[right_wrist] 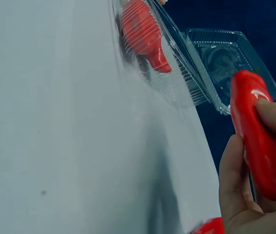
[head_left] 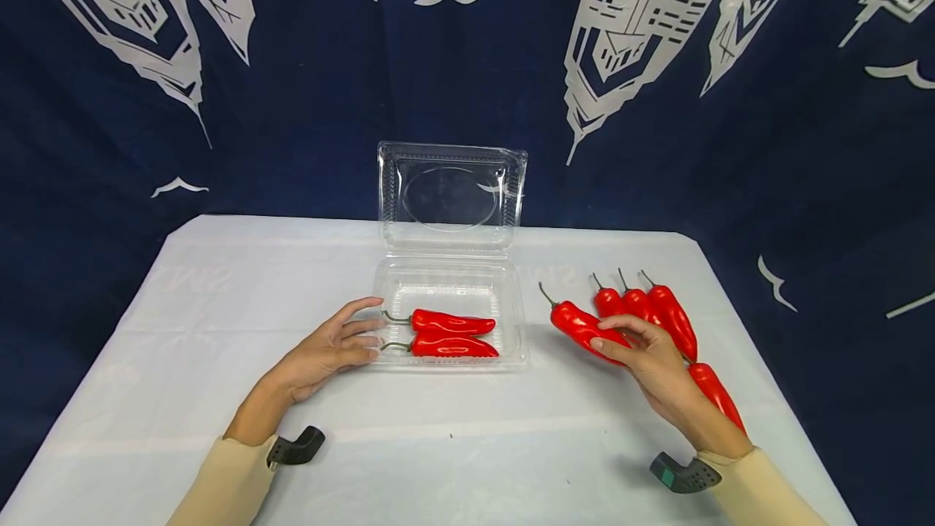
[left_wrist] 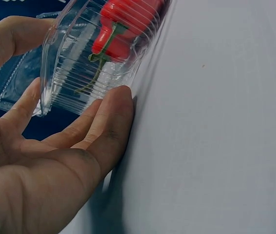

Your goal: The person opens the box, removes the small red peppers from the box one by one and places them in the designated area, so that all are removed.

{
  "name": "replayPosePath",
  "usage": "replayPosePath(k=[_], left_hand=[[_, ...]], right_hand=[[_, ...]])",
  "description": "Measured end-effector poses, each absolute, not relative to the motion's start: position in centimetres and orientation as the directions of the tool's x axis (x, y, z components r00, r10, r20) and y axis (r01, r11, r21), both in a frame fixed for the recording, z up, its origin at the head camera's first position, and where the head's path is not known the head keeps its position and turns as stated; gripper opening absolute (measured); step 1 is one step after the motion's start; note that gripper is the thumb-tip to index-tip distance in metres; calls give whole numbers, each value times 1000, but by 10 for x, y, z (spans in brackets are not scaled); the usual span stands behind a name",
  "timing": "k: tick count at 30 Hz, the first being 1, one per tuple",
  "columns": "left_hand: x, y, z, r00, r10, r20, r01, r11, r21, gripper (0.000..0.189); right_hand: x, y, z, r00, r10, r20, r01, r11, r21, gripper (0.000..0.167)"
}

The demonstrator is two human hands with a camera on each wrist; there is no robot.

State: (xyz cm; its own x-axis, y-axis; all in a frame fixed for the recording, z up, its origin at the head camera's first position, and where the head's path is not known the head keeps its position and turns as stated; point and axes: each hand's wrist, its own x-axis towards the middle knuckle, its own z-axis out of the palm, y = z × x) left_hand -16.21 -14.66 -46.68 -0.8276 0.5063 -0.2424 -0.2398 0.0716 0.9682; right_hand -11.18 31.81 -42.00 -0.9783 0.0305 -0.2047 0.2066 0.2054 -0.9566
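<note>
My right hand (head_left: 650, 360) pinches a red chili pepper (head_left: 580, 327) between thumb and fingers, its green stem pointing up and left. In the right wrist view the same pepper (right_wrist: 257, 136) lies along the fingers. A clear plastic clamshell container (head_left: 514, 347) sits in the middle of the table with its lid (head_left: 453, 197) raised at the back. Two red peppers lie side by side inside it, an upper pepper (head_left: 449, 321) and a lower pepper (head_left: 453, 345), stems toward the left. My left hand (head_left: 332, 354) rests its spread fingertips against the container's left side.
To the right, several more red peppers (head_left: 672, 319) lie grouped, with a single pepper (head_left: 716, 396) nearer the front, partly behind my right forearm. A white cloth (head_left: 438, 469) covers the table. Behind it hangs a dark blue curtain (head_left: 314, 104) with white building prints.
</note>
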Motion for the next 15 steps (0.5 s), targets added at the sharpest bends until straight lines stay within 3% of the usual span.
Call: replayPosePath(k=[7,15], left_hand=[[-162,-148,-467,-829,512,-226,-230,57,971,84],[-163,-146,-467,-828,513,-227,-232,56,971,83]], right_hand=[[-89,330,-428,-948,97,-303,315,154,-936,29],[-61,348,-439,-819,291,-495,548,136,-825,42]])
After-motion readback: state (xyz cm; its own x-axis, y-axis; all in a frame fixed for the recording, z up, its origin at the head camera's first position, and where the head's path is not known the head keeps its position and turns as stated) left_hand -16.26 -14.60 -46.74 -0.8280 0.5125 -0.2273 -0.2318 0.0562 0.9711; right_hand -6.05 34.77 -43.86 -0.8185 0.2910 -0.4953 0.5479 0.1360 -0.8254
